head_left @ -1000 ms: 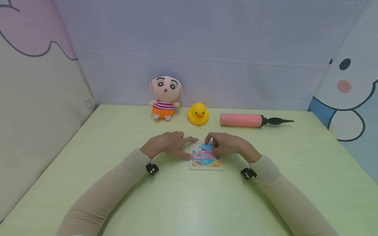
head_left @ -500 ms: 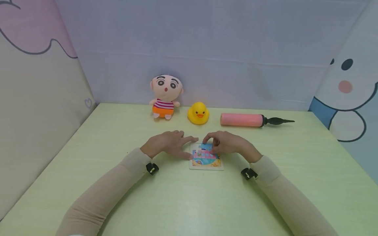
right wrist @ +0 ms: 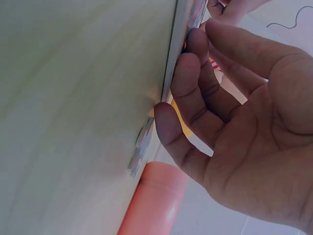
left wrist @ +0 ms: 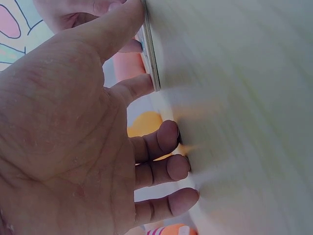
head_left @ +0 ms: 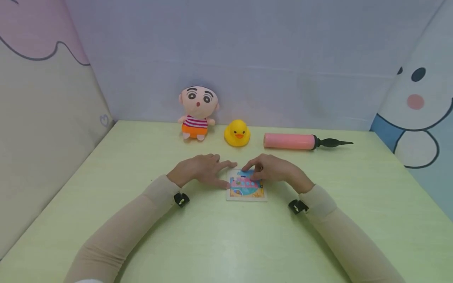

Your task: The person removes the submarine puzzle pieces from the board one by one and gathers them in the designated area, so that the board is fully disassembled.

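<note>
A jigsaw puzzle (head_left: 245, 189) with a pink and blue picture lies in a flat, pale-framed tray (head_left: 247, 199) on the table. Its upper left shows a cream patch without picture. My left hand (head_left: 205, 171) is at the tray's left side, fingers spread; thumb and index finger touch the edge. Over the upper right part, my right hand (head_left: 272, 169) has its fingers bent, with thumb and index finger on a blue puzzle piece (head_left: 247, 173) near the far edge. In the right wrist view, loose puzzle pieces (right wrist: 141, 147) lie beside the tray; the right hand hides them from the head view.
Along the back of the table (head_left: 219, 236) sit a plush doll (head_left: 196, 114), a yellow rubber duck (head_left: 237, 133) and a pink hand pump (head_left: 290, 141) with a black nozzle. A pale curtain wall (head_left: 240, 59) stands behind them.
My right index finger has slid slightly left along the puzzle's far edge, and the blue piece sits closer among the others. The left hand stays on the tray. The head view has tilted slightly.
</note>
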The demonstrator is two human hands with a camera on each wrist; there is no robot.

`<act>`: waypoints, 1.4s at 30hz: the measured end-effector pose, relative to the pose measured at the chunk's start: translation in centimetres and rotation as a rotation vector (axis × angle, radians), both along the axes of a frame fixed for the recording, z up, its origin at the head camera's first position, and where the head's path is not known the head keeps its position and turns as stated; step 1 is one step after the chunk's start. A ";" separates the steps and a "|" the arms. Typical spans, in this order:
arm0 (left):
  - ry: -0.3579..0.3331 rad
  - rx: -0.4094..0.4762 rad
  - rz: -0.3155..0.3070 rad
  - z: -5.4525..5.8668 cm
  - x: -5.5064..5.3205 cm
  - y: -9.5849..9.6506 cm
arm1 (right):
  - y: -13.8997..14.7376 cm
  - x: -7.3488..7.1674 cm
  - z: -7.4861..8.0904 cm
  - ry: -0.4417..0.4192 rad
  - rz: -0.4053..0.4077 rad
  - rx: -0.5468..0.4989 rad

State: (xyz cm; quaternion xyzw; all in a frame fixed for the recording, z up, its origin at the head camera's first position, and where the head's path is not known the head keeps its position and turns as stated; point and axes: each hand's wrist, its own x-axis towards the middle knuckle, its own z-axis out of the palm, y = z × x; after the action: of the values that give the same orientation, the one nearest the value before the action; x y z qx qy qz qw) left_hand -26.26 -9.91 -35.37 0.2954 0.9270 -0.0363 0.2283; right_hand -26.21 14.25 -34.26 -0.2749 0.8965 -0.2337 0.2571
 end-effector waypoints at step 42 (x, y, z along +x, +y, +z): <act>0.009 0.010 -0.006 0.1 0.1 0.1 | -0.6 0.4 -0.3 0.011 0.037 -0.025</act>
State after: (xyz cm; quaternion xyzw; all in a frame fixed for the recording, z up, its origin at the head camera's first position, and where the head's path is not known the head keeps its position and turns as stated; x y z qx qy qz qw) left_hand -26.16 -9.84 -35.28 0.2993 0.9272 -0.0339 0.2227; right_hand -25.78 13.64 -34.58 -0.2958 0.8896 -0.2386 0.2532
